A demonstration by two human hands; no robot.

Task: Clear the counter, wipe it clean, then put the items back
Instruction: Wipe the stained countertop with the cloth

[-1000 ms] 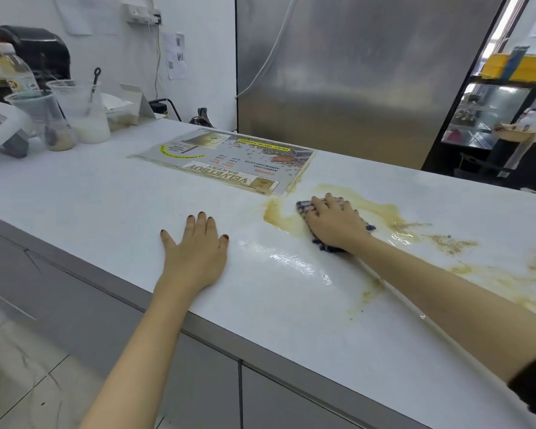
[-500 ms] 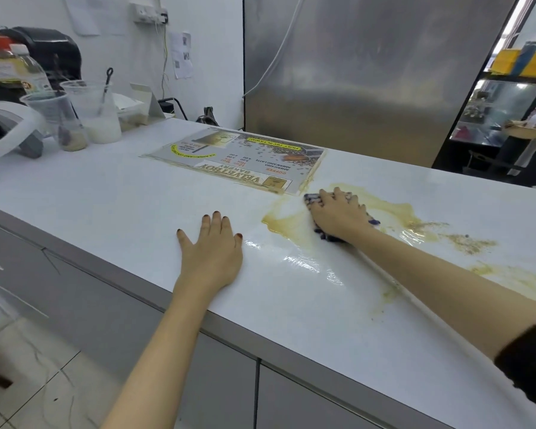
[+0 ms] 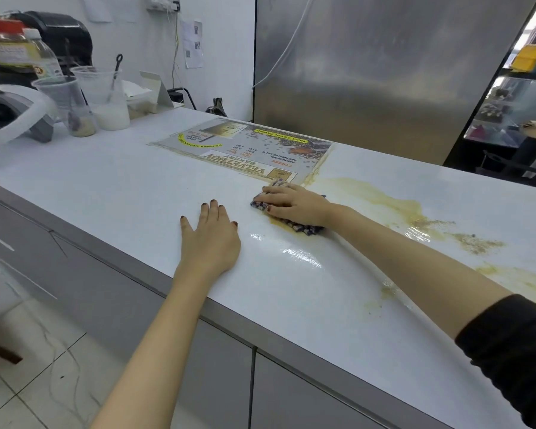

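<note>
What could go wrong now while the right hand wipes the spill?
The cloth under the right hand is at the menu corner and may push liquid under it. The spill runs far right; one small cloth may only smear it. The left hand rests beside a wet patch and could slip.

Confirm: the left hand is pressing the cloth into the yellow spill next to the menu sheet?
No, it is the right hand that presses the cloth into the yellow spill next to the menu sheet. The left hand lies flat on the counter. The head view shows it.
</note>
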